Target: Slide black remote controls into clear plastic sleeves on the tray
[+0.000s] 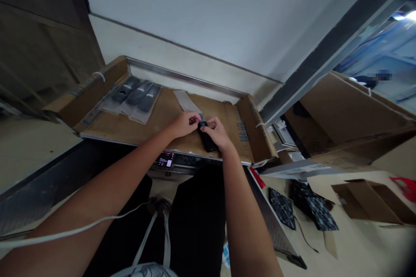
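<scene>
A black, elongated object (208, 139) lies over the cardboard-lined tray (169, 112), near its front edge. My right hand (218, 133) grips its upper part, thumb on top. At the object's top end my left hand (186, 124) has its fingers pinched together; whatever is between them is too small to make out. Just beyond both hands a pale, flat plastic sleeve (187, 101) rests on the cardboard. Several dark items in clear plastic sleeves (133, 97) lie side by side at the tray's left.
Folded cardboard walls (256, 132) border the tray's sides. A lit phone screen (165, 159) shows below its front edge. At right are a large open carton (351, 117), a smaller box (373, 201) and dark patterned bags (312, 205) on the floor. A white cable crosses my left forearm.
</scene>
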`<state>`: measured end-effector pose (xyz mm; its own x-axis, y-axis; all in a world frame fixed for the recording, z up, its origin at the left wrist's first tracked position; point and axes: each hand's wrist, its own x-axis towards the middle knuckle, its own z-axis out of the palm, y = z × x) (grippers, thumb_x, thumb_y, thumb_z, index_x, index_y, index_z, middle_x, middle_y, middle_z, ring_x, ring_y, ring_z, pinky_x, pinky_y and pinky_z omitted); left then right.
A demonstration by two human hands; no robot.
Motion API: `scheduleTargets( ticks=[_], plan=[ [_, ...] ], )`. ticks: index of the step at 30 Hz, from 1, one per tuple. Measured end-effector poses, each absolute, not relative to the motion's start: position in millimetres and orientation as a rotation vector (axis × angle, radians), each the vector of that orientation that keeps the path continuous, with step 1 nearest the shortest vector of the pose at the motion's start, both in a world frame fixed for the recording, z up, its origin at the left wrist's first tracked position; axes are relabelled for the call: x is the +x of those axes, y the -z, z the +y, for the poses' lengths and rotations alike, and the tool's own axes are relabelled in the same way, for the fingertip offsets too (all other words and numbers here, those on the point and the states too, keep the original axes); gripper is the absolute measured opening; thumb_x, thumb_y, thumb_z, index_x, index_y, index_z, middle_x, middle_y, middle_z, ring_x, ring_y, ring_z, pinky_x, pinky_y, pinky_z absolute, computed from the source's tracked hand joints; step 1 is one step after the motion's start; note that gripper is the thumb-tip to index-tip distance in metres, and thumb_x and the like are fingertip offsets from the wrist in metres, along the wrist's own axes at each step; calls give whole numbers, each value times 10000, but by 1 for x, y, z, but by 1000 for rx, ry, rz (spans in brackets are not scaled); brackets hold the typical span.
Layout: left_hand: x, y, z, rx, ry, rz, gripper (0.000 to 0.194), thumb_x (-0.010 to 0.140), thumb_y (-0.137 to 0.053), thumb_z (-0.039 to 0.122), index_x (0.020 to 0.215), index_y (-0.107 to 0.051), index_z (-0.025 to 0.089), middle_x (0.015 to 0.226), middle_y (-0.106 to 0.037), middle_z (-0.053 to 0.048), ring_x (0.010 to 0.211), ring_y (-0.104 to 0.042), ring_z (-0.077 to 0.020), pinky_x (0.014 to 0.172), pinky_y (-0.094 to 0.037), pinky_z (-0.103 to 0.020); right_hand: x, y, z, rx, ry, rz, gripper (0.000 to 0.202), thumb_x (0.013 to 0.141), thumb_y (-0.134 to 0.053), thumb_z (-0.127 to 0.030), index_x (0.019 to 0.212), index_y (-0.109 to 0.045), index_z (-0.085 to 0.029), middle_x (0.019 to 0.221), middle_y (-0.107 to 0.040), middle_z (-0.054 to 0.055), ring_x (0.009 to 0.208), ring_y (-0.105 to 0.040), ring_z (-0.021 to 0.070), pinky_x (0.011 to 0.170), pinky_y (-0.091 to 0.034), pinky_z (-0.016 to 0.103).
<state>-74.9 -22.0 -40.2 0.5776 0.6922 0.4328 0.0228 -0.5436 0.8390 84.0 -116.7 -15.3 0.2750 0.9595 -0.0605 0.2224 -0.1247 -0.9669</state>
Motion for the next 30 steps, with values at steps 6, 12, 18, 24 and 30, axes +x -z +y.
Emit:
scheduleTargets(
  ticks=[6,12,18,24,30],
  plan=[
    [-76,37,-24,1887,-976,592,94,815,-599,159,874,-670,149,816,-688,-31,726,-617,-140,720,-507,-276,77,13,-111,-1551,-915,-1032,501,569,-827,-496,856,-509,-235,683,-574,-68,625,-502,130,602,-366,249],
    [-74,39,-21,1913,-1076,711,95,796,-620,156,888,-644,159,833,-678,-25,754,-615,-142,735,-499,-275,73,15,-114,-1546,-888,-1006,580,592,-811,-494,1032,-530,-241,720,-602,-56,685,-560,159,632,-404,252],
    [-74,40,-24,1981,-1043,813,65,820,-608,203,783,-641,161,727,-655,-8,659,-568,-134,649,-437,-266,69,26,-113,-1502,-739,-1019,486,621,-790,-485,930,-510,-235,740,-604,-40,726,-567,160,669,-424,258],
    [-76,41,-24,1947,-1008,638,64,810,-613,203,822,-653,155,756,-671,-6,679,-592,-126,654,-449,-248,70,33,-108,-1489,-620,-979,457,604,-818,-489,823,-518,-222,718,-580,-45,713,-560,156,707,-433,284],
    [-75,44,-23,1889,-1036,598,58,815,-620,211,827,-644,159,757,-664,-3,671,-596,-121,648,-471,-246,70,32,-106,-1507,-681,-920,479,593,-847,-473,862,-543,-218,775,-648,-22,788,-621,179,774,-476,307]
  ],
)
